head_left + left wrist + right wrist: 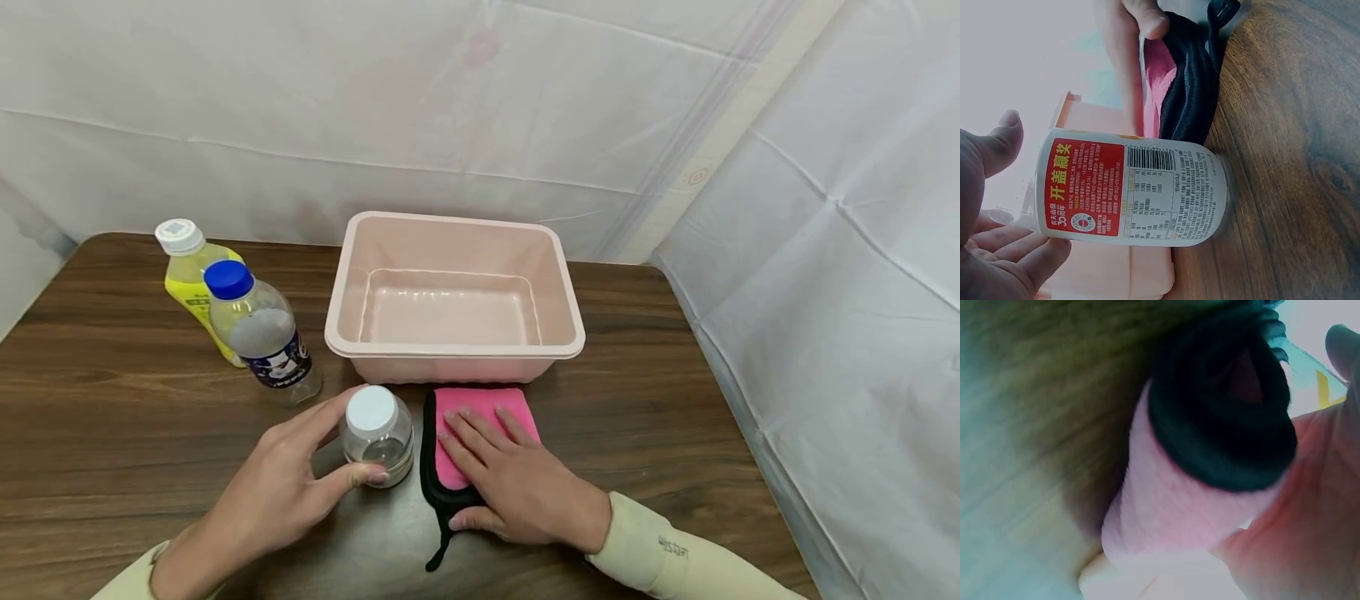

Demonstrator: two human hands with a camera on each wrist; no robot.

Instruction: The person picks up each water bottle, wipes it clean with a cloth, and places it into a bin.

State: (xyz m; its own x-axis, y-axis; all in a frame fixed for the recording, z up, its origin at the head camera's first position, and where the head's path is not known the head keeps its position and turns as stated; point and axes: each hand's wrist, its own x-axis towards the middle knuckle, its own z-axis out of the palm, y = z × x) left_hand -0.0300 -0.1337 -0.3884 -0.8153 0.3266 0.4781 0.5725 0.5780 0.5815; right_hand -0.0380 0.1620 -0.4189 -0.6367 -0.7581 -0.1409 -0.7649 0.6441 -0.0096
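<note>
My left hand (281, 479) curves around a small clear bottle (390, 450) with a white cap, thumb on the near side and a finger behind. The left wrist view shows the bottle's white label with its red panel (1088, 187) and barcode; the thumb and fingers are at its upper part. To the right, my right hand (517, 483) lies flat with fingers spread on a folded pink cloth (517, 406) with black edging and a black loop. In the right wrist view the cloth's black folded edge (1222, 456) shows under the palm (1310, 506).
A pale pink plastic basin (455, 350) stands behind the cloth. At the left are a clear bottle with a blue cap (228, 280) and a yellow-labelled bottle with a white cap (180, 237). All stand on a brown wooden table (97, 400), with white sheeting (300, 100) behind and right.
</note>
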